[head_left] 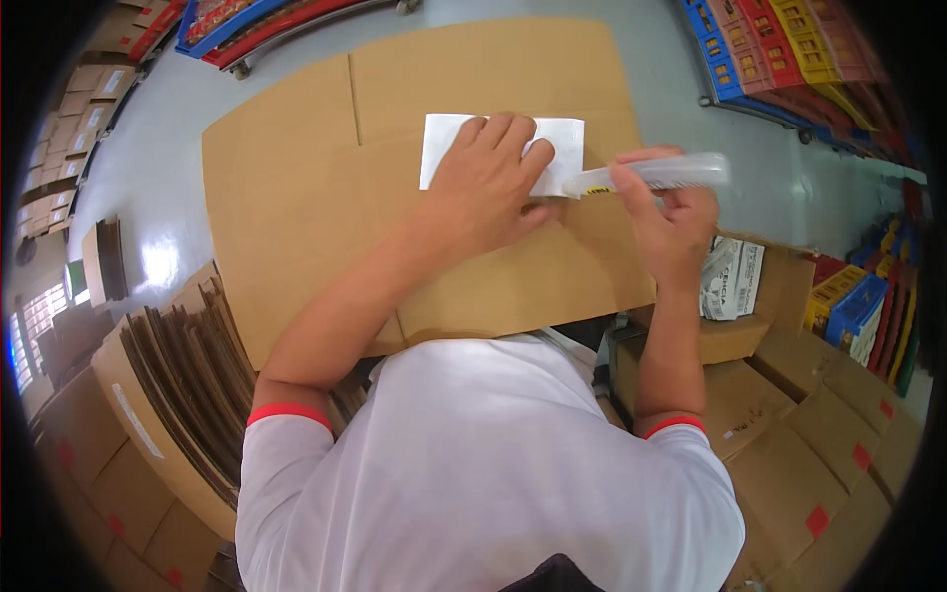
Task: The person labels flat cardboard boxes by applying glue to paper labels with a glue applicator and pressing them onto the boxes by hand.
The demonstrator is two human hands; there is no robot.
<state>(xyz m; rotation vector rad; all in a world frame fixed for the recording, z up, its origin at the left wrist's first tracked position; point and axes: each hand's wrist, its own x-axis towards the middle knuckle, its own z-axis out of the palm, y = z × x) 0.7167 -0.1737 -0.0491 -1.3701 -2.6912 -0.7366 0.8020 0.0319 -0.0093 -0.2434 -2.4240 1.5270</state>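
Note:
A white paper sheet (562, 138) lies on a large flat cardboard box (286, 187) in front of me. My left hand (493, 178) rests on the paper, fingers bent a little and apart, pressing it against the cardboard. My right hand (671, 202) grips a long translucent plastic tool (695, 170) with a yellow mark near its narrow end. That end touches or sits just over the paper's lower right corner; I cannot tell which. My left palm and fingers hide much of the sheet.
Folded cardboard sheets (187, 345) stand in a box at my left. An open carton (784, 286) with a printed white package (732, 278) is at my right, above closed cartons (819, 444). Coloured crates (769, 49) stand at the back right, and a wheeled rack (266, 30) at the back left.

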